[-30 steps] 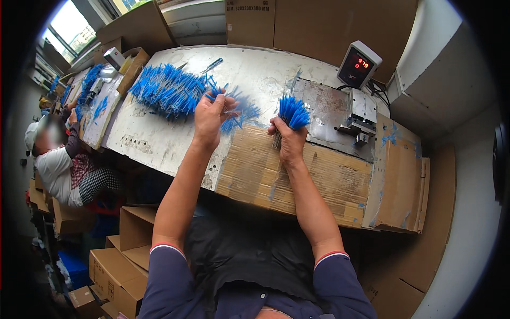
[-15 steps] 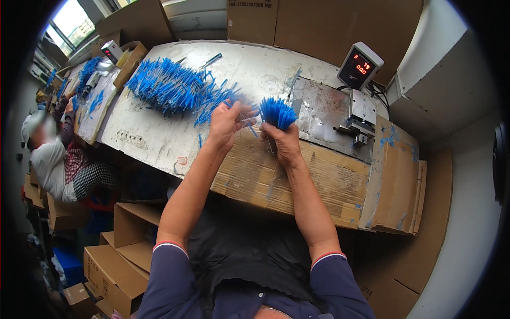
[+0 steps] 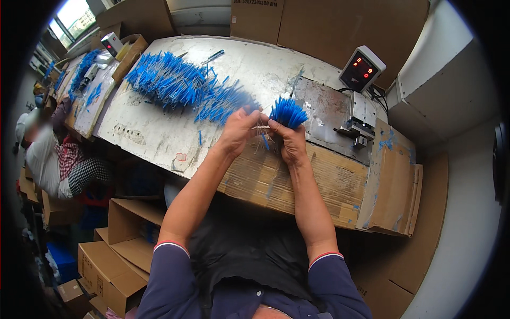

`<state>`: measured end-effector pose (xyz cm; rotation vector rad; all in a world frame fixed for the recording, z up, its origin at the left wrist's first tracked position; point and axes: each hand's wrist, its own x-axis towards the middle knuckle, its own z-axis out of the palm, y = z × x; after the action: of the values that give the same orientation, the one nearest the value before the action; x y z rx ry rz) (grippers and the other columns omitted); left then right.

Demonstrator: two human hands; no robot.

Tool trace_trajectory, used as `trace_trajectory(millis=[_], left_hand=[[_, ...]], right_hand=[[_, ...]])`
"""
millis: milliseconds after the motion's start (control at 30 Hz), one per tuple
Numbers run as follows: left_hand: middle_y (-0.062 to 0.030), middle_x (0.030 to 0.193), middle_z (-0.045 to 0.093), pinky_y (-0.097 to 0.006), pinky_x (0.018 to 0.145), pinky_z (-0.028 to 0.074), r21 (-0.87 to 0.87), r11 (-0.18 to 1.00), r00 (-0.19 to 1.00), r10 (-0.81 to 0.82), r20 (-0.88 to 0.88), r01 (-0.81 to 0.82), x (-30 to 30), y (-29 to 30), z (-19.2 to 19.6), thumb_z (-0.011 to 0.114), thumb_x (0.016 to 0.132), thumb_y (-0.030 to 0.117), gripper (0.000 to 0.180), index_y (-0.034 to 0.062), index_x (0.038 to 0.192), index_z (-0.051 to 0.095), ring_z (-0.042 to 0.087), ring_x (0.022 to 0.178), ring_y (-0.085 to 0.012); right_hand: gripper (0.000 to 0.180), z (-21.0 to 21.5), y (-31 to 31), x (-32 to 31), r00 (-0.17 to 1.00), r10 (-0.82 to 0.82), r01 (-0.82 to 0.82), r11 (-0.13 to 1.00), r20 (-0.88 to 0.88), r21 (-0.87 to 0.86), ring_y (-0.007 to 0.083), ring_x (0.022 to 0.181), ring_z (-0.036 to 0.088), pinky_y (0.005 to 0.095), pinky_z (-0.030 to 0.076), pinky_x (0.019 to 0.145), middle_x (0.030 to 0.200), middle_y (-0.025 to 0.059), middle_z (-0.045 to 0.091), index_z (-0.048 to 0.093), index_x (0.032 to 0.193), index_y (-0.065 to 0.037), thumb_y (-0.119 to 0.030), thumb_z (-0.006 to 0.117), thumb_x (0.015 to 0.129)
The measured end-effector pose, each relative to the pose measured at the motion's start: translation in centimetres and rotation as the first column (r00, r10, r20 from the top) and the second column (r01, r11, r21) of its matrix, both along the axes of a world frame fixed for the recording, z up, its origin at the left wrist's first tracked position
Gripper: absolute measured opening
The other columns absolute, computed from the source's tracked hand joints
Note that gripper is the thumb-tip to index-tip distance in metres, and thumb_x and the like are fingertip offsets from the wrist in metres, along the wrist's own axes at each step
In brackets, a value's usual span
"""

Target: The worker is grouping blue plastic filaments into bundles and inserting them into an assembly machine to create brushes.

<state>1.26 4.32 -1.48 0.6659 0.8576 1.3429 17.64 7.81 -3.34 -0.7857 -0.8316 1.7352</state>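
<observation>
My right hand (image 3: 291, 142) is closed round a dense bundle of thin blue-tipped strands (image 3: 288, 112), tips fanned upward and pale thin ends hanging below the fingers. Just left of it, my left hand (image 3: 240, 130) is pinched, with a few thin strands at its fingertips that reach toward the bundle. The two hands are close together over the cardboard-covered front of the bench. Beyond my left hand lies a loose heap of the same strands (image 3: 170, 80), spreading toward my fingers. One blue strand (image 3: 200, 137) lies apart on the white tabletop.
A metal plate with a small clamp-like fixture (image 3: 357, 130) sits right of my hands. Behind it stands a display box (image 3: 362, 69) with red digits. A blue-handled tool (image 3: 213, 56) lies beyond the heap. Open cartons (image 3: 114, 271) stand lower left; a person (image 3: 45, 154) sits at another bench.
Both hands have shifted slightly right in the picture. My left hand has moved from the edge of the heap closer to the bundle. The display's digits differ.
</observation>
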Motion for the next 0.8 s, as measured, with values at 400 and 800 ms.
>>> trace_trajectory(millis=[400, 800], left_hand=[[-0.0084, 0.102, 0.068, -0.038, 0.088, 0.061, -0.042, 0.998, 0.990, 0.040, -0.136, -0.046, 0.4, -0.8, 0.6, 0.061, 0.105, 0.020, 0.016, 0.0050, 0.112, 0.057, 0.070, 0.096, -0.0192], [-0.0083, 0.096, 0.070, -0.033, 0.070, 0.063, -0.144, 0.975, 0.952, 0.123, -0.280, -0.168, -0.3, -1.1, 0.7, 0.064, 0.104, 0.023, 0.021, 0.0044, 0.111, 0.056, 0.074, 0.083, -0.0201]], right_hand=[[0.020, -0.8, 0.2, -0.2, 0.997, -0.046, 0.047, 0.999, -0.065, 0.013, 0.0148, 0.069, 0.067, 0.0292, 0.051, 0.061, 0.086, 0.0041, 0.072, 0.071, 0.096, -0.004, -0.005, 0.083, 0.081], [0.021, -0.8, 1.3, 1.1, 0.979, -0.165, 0.171, 0.985, -0.120, 0.038, 0.0182, 0.065, 0.066, 0.0322, 0.057, 0.059, 0.087, 0.0089, 0.071, 0.070, 0.102, 0.002, -0.003, 0.079, 0.084]])
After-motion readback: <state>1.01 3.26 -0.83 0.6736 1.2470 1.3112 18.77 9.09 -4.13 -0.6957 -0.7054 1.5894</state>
